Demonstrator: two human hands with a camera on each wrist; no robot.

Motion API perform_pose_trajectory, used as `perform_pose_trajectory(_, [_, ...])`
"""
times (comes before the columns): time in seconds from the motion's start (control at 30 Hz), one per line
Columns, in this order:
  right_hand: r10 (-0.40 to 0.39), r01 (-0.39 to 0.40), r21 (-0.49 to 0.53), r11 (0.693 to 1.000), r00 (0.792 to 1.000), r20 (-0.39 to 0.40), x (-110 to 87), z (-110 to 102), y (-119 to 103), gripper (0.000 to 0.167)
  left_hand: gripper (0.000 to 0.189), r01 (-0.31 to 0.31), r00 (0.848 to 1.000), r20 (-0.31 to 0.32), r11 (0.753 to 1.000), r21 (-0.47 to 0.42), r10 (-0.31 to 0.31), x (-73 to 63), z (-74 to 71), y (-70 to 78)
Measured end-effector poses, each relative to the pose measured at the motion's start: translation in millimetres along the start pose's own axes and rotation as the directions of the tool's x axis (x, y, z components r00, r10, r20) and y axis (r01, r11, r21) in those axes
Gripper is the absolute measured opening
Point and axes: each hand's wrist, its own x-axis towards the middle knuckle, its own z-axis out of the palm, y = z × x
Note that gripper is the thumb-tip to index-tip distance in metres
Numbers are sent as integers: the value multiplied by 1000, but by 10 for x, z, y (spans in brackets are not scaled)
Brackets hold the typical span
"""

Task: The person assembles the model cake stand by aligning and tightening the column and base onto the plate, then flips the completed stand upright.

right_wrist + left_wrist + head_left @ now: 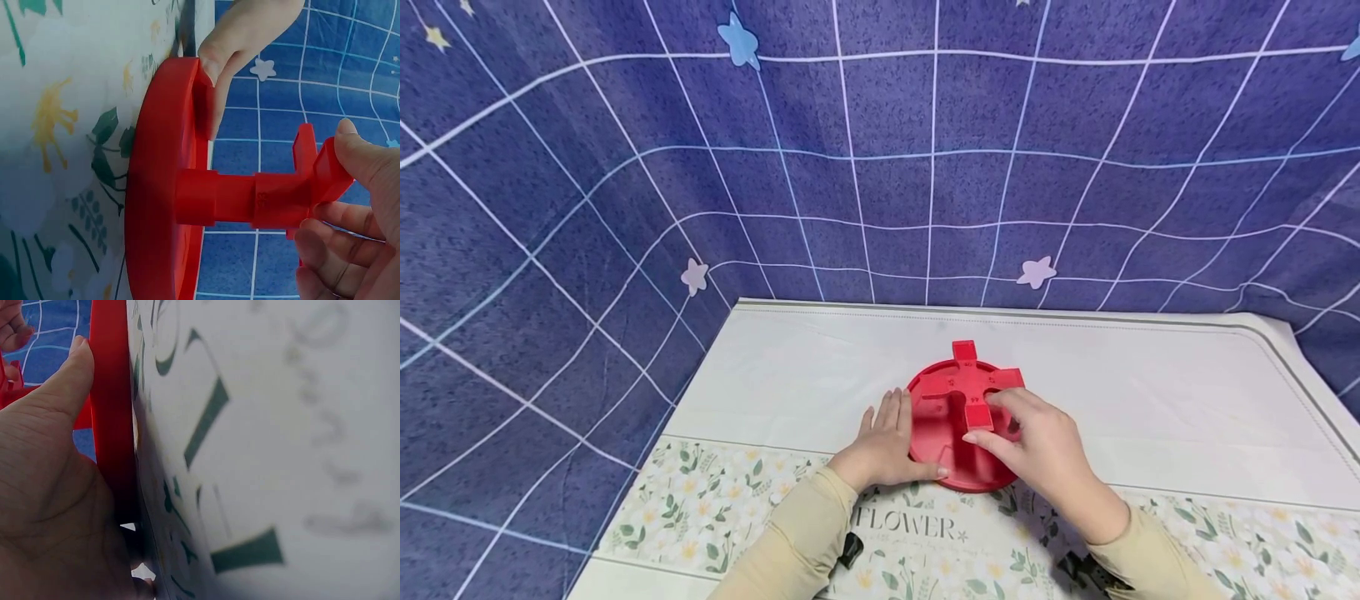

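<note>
From the head cam we've got the right hand (1047, 437) pinching a red plastic cross (967, 383) over a round red plastic dish (931, 452) on the white floral counter (820, 358); the left hand (886, 446), straight-fingered, braces the dish. Only the right-wrist view clearly shows us the stepped red stem (234, 200).
</note>
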Motion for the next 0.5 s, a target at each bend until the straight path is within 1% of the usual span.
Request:
perform_pose_trajectory(0.13, [-9,10,6,1000,1000,-19,4,-46,3,50,123,-1,1000,8,1000,19,1,-52,-57,43])
perform_pose_trajectory(0.2, [-18,20,26,999,998,-55,25,-89,19,49,123,-3,1000,5,1000,24,3,-65,-72,53])
perform_pose_trajectory(0.3, [-22,27,42,999,992,-128,76,-158,76,41,123,-3,1000,7,1000,21,3,-73,-81,57])
perform_pose_trajectory(0.37, [-15,23,51,998,988,-153,114,-192,134,36,123,-2,1000,7,1000,14,2,-74,-86,59])
perform_pose_trajectory(0.43, [6,2,61,998,991,-132,140,-214,201,34,123,-2,1000,9,1000,3,2,-72,-84,57])
perform_pose_trajectory(0.5, [32,-25,92,995,997,-74,148,-220,267,37,123,-1,1000,14,1000,1,1,-64,-73,49])
